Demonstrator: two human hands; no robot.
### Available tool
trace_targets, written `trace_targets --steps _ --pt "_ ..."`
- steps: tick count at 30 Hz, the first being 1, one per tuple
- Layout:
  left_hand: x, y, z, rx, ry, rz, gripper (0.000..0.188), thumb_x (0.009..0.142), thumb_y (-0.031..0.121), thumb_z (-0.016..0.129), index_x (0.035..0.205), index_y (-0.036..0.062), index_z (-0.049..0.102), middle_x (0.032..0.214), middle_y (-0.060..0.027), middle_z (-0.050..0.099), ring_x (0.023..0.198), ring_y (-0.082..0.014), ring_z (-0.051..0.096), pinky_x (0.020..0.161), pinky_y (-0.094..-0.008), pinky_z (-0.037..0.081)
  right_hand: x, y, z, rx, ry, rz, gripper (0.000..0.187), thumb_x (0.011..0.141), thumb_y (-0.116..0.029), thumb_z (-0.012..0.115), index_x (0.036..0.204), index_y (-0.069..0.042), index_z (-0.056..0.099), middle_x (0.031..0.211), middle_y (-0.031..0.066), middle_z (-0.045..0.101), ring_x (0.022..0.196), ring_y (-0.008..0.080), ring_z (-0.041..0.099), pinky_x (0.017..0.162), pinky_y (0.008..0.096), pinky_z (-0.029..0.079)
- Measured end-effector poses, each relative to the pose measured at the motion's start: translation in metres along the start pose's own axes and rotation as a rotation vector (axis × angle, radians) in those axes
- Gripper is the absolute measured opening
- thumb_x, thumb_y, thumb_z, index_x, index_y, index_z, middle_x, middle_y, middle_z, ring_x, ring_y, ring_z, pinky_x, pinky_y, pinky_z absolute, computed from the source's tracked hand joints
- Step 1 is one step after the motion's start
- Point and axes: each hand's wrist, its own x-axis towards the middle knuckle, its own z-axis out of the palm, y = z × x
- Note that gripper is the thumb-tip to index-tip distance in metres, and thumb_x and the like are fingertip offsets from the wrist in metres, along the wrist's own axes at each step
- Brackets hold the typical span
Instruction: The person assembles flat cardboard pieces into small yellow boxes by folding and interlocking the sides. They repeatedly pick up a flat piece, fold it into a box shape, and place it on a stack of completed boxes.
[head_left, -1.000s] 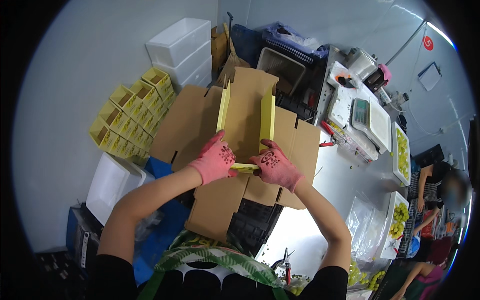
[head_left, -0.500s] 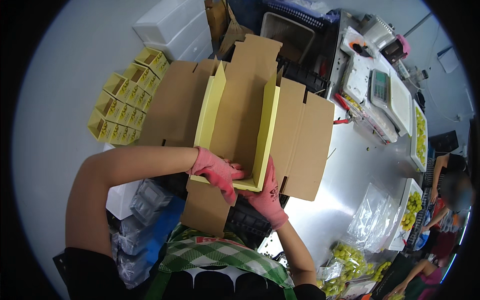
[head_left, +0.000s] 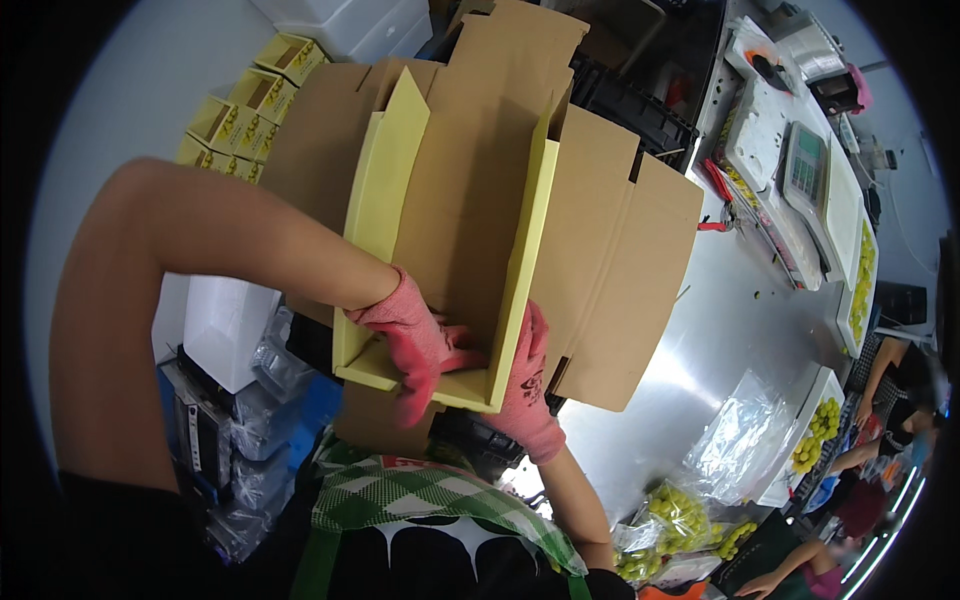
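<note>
A half-folded cardboard box [head_left: 527, 255], yellow on its raised walls and brown on its floor, lies lengthwise in front of me, its far end open. Pink-gloved, my left hand [head_left: 415, 345] reaches over the near wall, with fingers inside the box and the thumb outside. Around the near right corner is my right hand [head_left: 525, 395], also gloved, its fingers up along the outside of the right wall. Both hands grip the box. Brown flat cardboard [head_left: 625, 275] spreads out beneath it on either side.
Folded yellow boxes [head_left: 235, 125] stand at the far left beside white foam boxes [head_left: 375, 25]. To the right, a steel table [head_left: 650, 340] bears a scale [head_left: 806, 165], red-handled snips [head_left: 712, 226], plastic bags [head_left: 735, 430] and bagged grapes [head_left: 672, 515]. Other people work at the far right.
The box sits closer and larger in view, its near end lower and farther left. My left elbow has swung up and outward. Both hands stay at the box's near end.
</note>
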Motion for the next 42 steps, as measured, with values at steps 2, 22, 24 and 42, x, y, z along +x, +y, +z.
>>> trace_targets --steps 2,22,24,42 --pt "0.001 0.000 -0.005 -0.053 -0.047 0.021 0.118 0.059 0.052 0.076 0.147 0.0078 0.012 0.150 -0.0212 0.012 0.139 -0.0388 0.012 0.113 -0.0447 0.016 -0.003 0.004 0.000 -0.026 -0.034 0.033 0.098 0.066 -0.030 0.077 0.140 -0.001 0.021 0.131 0.0252 0.033 0.111 0.0423 0.039 0.092 0.0495 0.036" --pt "-0.030 -0.025 0.107 -0.478 2.021 0.352 0.053 0.092 0.025 0.044 0.137 -0.0004 0.034 0.136 -0.0153 0.040 0.125 -0.0261 0.039 0.107 -0.0379 0.029 0.092 -0.097 -0.073 0.074 -0.716 -0.065 0.069 0.079 -0.036 0.067 0.129 0.004 0.041 0.125 0.0236 0.047 0.116 0.0367 0.047 0.102 0.0414 0.036" --pt "-0.023 -0.026 0.108 -0.738 1.872 0.191 0.053 0.099 0.031 0.032 0.142 0.0010 0.026 0.142 -0.0140 0.034 0.130 -0.0244 0.034 0.110 -0.0353 0.024 0.100 -0.098 -0.040 -0.187 -1.108 -0.039 0.067 0.078 -0.031 0.066 0.129 0.003 0.040 0.125 0.0227 0.047 0.117 0.0362 0.046 0.102 0.0413 0.036" --pt "0.009 -0.069 0.121 -1.103 1.765 0.750 0.062 0.096 0.033 0.035 0.146 0.0007 0.018 0.152 -0.0145 0.018 0.142 -0.0258 0.014 0.115 -0.0373 0.008 0.112 -0.068 0.008 -0.131 -1.380 0.000 0.069 0.066 -0.013 0.056 0.130 0.004 0.039 0.126 0.0207 0.043 0.117 0.0353 0.044 0.102 0.0393 0.036"
